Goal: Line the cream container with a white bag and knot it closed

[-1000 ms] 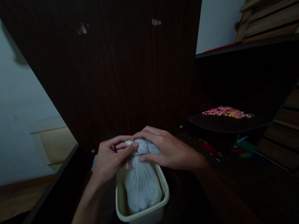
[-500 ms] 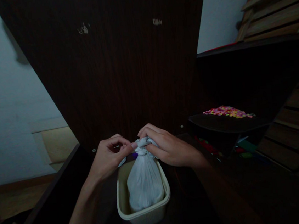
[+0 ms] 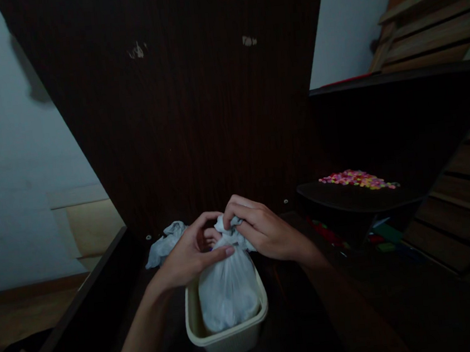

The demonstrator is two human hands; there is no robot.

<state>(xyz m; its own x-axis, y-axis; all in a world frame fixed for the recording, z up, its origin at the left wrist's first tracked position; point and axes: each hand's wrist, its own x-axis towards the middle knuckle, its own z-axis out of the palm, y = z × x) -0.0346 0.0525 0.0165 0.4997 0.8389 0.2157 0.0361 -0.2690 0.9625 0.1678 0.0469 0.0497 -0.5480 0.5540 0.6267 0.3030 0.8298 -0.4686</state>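
Observation:
A white translucent plastic bag [image 3: 230, 297], full and rounded below, stands in a cream rectangular basket [image 3: 232, 350]. Its neck is bunched up and twisted at the top. My right hand [image 3: 261, 232] has its fingers closed on the gathered top from the right. On the left side of the neck, my left hand [image 3: 194, 250] curls round the bag, its thumb lying across the front just below the gathered part. What is inside the bag shows only as pale lumps.
Crumpled plastic [image 3: 166, 245] lies behind my left wrist. A tall dark wooden panel [image 3: 211, 105] rises behind the basket. At the right, a dark curved shelf [image 3: 359, 199] holds small colourful pieces [image 3: 359, 179]. A dark raised edge [image 3: 73, 310] runs along the left.
My left thumb has moved from the knot down onto the front of the bag. My right hand stays on the gathered top. More of the crumpled plastic at the left shows.

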